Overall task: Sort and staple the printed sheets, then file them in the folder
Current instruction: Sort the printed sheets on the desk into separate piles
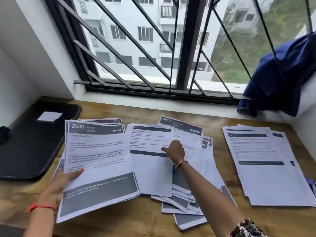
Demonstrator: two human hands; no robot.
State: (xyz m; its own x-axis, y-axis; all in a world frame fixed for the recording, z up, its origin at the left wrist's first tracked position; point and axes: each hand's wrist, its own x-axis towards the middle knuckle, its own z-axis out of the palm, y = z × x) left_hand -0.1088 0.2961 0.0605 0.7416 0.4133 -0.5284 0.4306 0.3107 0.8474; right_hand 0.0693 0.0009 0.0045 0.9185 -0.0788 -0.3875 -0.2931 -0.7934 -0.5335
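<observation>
Printed sheets [99, 159] in left hand [56, 187], lengthwise away, header toward window [136, 40]

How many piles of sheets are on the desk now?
3: a left pile held by the left hand, a loose middle pile under the right hand, and a right pile. Others may be hidden.

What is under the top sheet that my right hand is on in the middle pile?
Under the top sheet your right hand pinches lie more printed sheets, fanned out loosely; one headed 3412 pokes out behind. Their count and most text are covered.
</observation>
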